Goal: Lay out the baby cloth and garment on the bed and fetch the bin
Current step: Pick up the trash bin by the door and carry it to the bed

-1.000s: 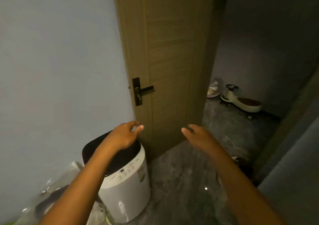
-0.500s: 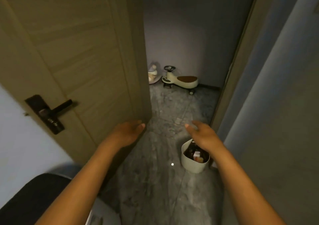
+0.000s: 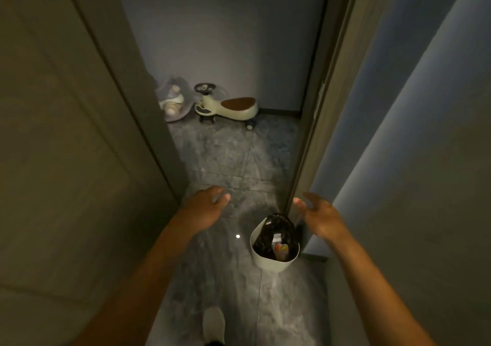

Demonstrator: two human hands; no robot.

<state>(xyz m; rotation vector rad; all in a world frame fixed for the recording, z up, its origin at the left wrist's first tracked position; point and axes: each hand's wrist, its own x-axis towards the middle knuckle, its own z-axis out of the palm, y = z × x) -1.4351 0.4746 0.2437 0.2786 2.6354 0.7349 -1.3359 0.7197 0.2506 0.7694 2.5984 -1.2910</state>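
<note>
A small white bin (image 3: 268, 262) with a black liner and some rubbish inside stands on the grey floor at the foot of the right door frame. My right hand (image 3: 320, 217) hovers just above and to the right of it, fingers spread, holding nothing. My left hand (image 3: 206, 207) is held out over the floor to the bin's left, also empty with fingers apart. The baby cloth, garment and bed are out of view.
An open wooden door (image 3: 79, 133) fills the left side. The door frame (image 3: 316, 122) and a wall stand on the right. Beyond the doorway, a ride-on toy car (image 3: 228, 106) and a bundle of toys (image 3: 172, 101) sit against the far wall. My foot (image 3: 214, 324) is below.
My view has swung right and moved forward through the doorway; the appliance by the door has left view, and the bin now lies close under my right hand.
</note>
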